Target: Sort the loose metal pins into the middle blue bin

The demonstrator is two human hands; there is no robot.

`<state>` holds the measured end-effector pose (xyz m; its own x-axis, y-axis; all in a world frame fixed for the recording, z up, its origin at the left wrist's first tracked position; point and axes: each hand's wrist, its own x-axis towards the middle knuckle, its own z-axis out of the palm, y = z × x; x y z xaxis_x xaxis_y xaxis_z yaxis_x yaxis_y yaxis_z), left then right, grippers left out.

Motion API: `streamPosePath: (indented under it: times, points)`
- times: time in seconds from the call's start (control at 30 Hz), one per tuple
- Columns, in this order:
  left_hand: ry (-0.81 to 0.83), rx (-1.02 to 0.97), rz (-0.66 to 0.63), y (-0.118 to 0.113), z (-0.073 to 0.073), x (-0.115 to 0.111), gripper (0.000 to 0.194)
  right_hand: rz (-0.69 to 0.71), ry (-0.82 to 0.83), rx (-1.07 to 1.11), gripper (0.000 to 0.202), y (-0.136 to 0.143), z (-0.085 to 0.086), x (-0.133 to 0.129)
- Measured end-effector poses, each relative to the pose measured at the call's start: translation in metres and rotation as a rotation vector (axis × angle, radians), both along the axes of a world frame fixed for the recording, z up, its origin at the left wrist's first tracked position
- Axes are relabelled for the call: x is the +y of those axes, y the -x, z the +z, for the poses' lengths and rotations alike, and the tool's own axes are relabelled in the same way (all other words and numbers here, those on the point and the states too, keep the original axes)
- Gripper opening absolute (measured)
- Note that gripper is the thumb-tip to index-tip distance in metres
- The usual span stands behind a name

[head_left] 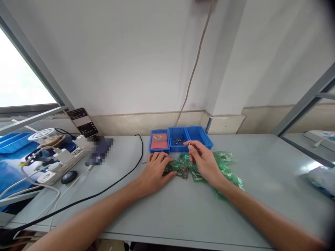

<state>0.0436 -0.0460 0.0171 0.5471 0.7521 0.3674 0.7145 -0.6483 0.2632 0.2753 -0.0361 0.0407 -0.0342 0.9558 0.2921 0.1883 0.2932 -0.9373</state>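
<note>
My left hand [156, 171] lies on the table at the near side of the blue bins, its fingers apart and its fingertips beside a pile of small metal pins [182, 172]. Some of the pins are hidden under that hand. My right hand [202, 158] is raised near the front of the middle blue bin [178, 149], thumb and forefinger pinched on a small metal pin, of which only a tip shows. Several loose pins lie in that bin. Green plastic bags [227, 170] with metal pieces inside lie under and beside my right hand.
A left blue bin [159, 151] holds a red sheet and a small clear bag; a right blue bin [201, 137] adjoins the middle one. A black cable [117, 183] crosses the table. At left are a phone [82, 122], a power strip [59, 165], a mouse [69, 177] and a lidded cup [47, 137].
</note>
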Motion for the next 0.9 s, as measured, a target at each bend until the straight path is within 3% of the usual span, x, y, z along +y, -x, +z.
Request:
streamPosePath:
  times: [0.3,0.57,0.9]
  points:
    - [0.002,-0.012,-0.030,-0.0014,-0.0011,-0.0005,0.031,-0.044,-0.056,-0.104,0.040,0.0009,-0.0021,0.0009]
    - [0.032,-0.017,-0.023,-0.0026,0.0000,-0.0017,0.032,-0.015,-0.008,0.066,0.025,0.0020,-0.0046,0.0014]
    - [0.034,-0.014,-0.017,-0.0042,0.0013,-0.0036,0.032,-0.010,0.000,0.028,0.028,0.0041,-0.0054,-0.0012]
